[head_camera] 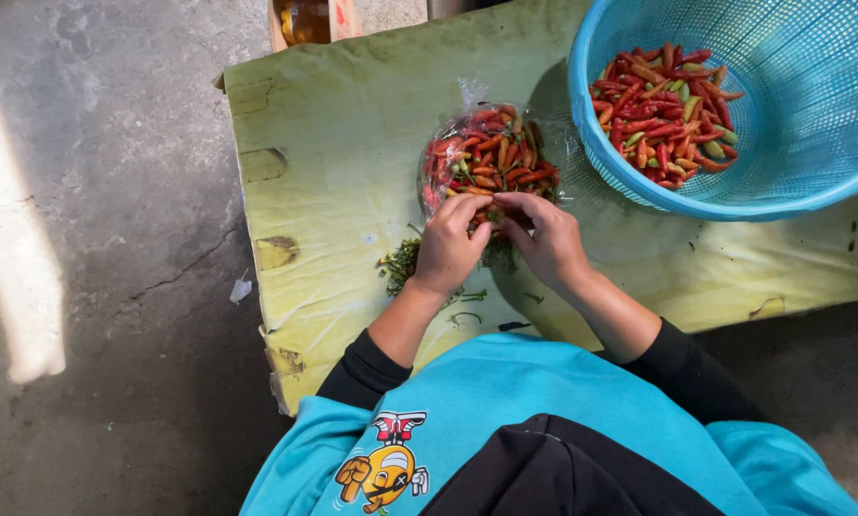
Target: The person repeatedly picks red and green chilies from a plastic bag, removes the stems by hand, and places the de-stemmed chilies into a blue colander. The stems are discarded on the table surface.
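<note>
**Both hands pinched together at the near edge of the chilli bag**

Seen from above: left hand (448,244) and right hand (546,239) brought together over the bench (333,124), fingertips touching and closed on something small between them, most likely a single chilli, though too hidden by the fingers to tell for sure. Lay directly beyond the fingertips, touching them: a clear plastic bag (486,153) of red, orange and green chillies, opened toward the hands. Neither hand clearly nearer to it; both met at its near rim, the left perhaps slightly closer to the bag's middle. No common long axis among the chillies in the bag; heaped every way.

Piled under and just beside the left hand: a small heap of green stems (400,263), with a few stray stems scattered on the bench nearer the body. Stood well off to the right and farther away: a blue plastic basket (811,143), tilted toward the camera, holding loose chillies (663,110) against its lower wall. Reached more easily by the right hand than the left, to judge from where it lay.

Covered the bench: a yellow-green sheet, worn and patched at its left edge. Bare concrete floor (114,239) all round.
</note>
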